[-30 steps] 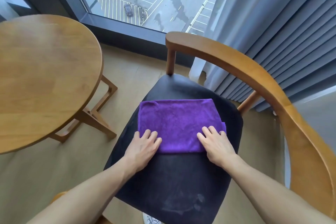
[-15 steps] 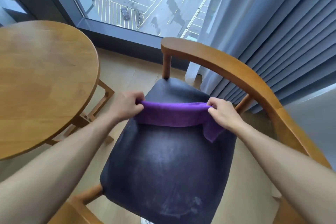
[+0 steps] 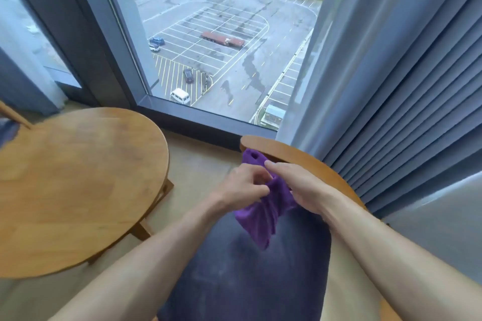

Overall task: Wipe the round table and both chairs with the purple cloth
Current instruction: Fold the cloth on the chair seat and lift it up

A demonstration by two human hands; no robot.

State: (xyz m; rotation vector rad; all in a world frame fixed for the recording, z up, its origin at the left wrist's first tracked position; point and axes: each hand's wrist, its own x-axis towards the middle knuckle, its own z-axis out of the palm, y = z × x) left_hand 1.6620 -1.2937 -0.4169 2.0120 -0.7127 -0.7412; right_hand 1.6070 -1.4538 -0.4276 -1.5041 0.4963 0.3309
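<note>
The purple cloth (image 3: 263, 212) is bunched up in the air above the dark seat (image 3: 242, 271) of the near wooden chair (image 3: 300, 157). My left hand (image 3: 242, 186) pinches its left side with curled fingers. My right hand (image 3: 300, 185) grips its right side, close against the left hand. One end of the cloth pokes up before the chair's curved backrest and the other end hangs down toward the seat. The round wooden table (image 3: 78, 185) stands to the left. A piece of the second chair (image 3: 9, 122) shows at the far left edge.
A floor-length window (image 3: 221, 47) with a dark frame runs behind the table and chair. Grey pleated curtains (image 3: 404, 86) hang at the right, close behind the chair's backrest. Light floor (image 3: 198, 164) shows between table and chair.
Both hands have lifted the cloth off the seat and drawn together, bunching it. One second ago it lay flat under my hands. The view has tilted up toward the window.
</note>
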